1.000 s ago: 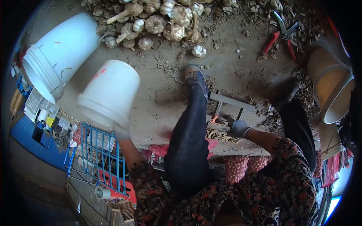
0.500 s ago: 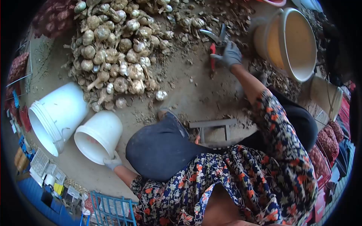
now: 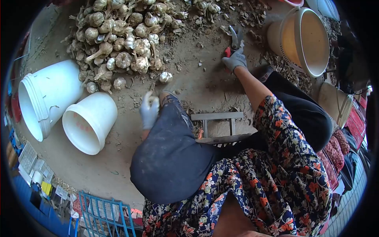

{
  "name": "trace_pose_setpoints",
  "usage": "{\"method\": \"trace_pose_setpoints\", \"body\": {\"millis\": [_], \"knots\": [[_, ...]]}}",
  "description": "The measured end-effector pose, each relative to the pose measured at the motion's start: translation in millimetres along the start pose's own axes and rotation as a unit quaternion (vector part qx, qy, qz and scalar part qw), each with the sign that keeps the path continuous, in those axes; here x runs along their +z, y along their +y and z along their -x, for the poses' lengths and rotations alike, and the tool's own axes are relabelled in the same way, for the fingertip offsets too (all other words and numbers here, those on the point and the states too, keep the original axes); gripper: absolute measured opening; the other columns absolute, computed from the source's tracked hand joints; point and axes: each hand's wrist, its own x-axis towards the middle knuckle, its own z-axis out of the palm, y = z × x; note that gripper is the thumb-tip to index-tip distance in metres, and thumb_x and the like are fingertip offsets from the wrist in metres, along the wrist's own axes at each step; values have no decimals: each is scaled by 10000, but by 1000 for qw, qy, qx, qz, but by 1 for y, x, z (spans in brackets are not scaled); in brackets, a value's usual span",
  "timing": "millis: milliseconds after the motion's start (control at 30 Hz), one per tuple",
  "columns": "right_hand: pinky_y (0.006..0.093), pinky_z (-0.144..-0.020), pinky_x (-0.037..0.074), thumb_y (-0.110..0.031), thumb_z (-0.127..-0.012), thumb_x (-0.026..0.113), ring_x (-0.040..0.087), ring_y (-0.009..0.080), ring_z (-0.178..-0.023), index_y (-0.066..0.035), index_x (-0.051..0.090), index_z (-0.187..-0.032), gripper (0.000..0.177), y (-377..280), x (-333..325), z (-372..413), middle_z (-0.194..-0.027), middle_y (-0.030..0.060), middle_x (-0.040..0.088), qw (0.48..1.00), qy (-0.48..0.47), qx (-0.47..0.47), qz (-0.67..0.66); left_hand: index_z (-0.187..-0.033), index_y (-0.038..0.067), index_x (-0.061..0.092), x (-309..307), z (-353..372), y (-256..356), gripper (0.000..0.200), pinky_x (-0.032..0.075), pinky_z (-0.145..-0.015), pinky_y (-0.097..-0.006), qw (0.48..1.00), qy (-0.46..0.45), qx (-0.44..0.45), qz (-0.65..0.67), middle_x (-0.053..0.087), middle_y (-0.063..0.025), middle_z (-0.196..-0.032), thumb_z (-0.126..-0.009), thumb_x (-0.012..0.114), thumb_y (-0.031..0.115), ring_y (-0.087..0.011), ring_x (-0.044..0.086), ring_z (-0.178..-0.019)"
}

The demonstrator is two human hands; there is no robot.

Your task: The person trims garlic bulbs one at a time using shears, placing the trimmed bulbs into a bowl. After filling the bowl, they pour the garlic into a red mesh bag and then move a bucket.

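My left hand [image 3: 149, 110], in a grey glove, is above the floor beside my knee, off the buckets, with its fingers partly curled; whether anything is between them is too small to tell. In my gloved right hand [image 3: 235, 60] are red-handled shears [image 3: 236, 38], their blades pointing away from me. A large heap of garlic bulbs [image 3: 123, 60] with stems lies ahead to the left. One loose bulb [image 3: 166, 77] rests just beyond my left hand.
Two white buckets, a larger [image 3: 51, 96] and a smaller [image 3: 90, 123], lie tipped at the left. A cream bucket [image 3: 299, 41] leans at the upper right. A low wooden stool [image 3: 217, 116] is between my legs. A blue crate [image 3: 106, 215] sits at the lower left.
My left hand has let go of the smaller white bucket and moved toward the garlic heap. My right hand still has the shears, now nearer me. The view has shifted.
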Motion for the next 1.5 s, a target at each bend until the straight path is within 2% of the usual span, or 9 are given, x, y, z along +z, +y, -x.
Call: {"method": "trace_pose_setpoints", "body": {"millis": [100,267,467,667,1000,1200,1267,1333,1500], "knots": [[413,-971,424,-457,-690,763,514,372,-1143,-24,272,-1404,969,-10,-8,6,-1199,250,529,961,196,-135,138,-1246,136,547,42,-36,47,474,485,-824,-385,945,-1,124,-303,557,-174,-1125,-786,626,218,-309,605,-942],[443,-953,447,-320,-704,775,509,388,-1132,-187,482,-1272,653,-135,-12,-14,-1330,189,446,872,152,-465,17,-1282,162,498,64,-55,56,533,474,-865,-448,921,-4,80,-380,508,-199,-1194,-777,642,255,-397,567,-1025],[478,-854,476,-391,-751,698,481,369,-1110,-161,520,-1203,538,-197,20,-11,-1221,169,466,875,63,-442,187,-1135,100,532,68,-67,87,386,504,-752,-474,887,32,64,-457,547,-233,-1136,-799,636,258,-415,599,-898],[460,-807,518,-261,-705,681,521,415,-1067,-163,571,-1127,447,-89,12,-19,-1232,223,459,907,100,-407,-33,-986,104,627,151,-170,207,169,524,-639,-398,810,113,507,-271,653,-120,-879,-824,631,150,-320,635,-735],[465,-880,477,-251,-750,658,536,448,-1065,-273,505,-1266,538,-154,-78,-89,-1223,250,461,965,74,-238,83,-1140,6,546,187,-233,255,497,485,-882,-450,880,5,65,-470,599,-239,-1140,-732,703,242,-382,594,-1043],[424,-920,464,-343,-750,659,552,402,-1080,-205,498,-1286,576,-110,-53,-70,-1209,252,489,972,63,-218,-61,-1307,213,439,220,-249,249,572,497,-823,-470,781,14,408,-473,366,-237,-1376,-778,589,56,-428,566,-1007],[389,-912,465,-387,-776,657,582,367,-1051,-108,570,-1220,531,-78,-23,-96,-1041,207,620,921,43,-242,-303,-1312,278,469,234,-273,234,600,482,-874,-461,736,-55,400,-543,332,-222,-1414,-777,534,14,-443,536,-1061],[334,-587,511,-267,-822,618,592,182,-673,-46,625,-872,226,-76,-70,-68,-737,29,615,666,-295,-2,-685,-1284,273,504,238,-268,236,563,475,-905,-447,778,-89,315,-536,369,-224,-1396,-778,550,31,-430,551,-1059],[303,-475,561,-212,-825,571,654,276,-723,-38,619,-824,180,-59,-149,-103,-763,82,641,453,-377,-79,-804,-1202,128,532,188,-217,198,472,496,-843,-415,871,-102,149,-458,578,-199,-1084,-748,662,133,-362,620,-946]]}}
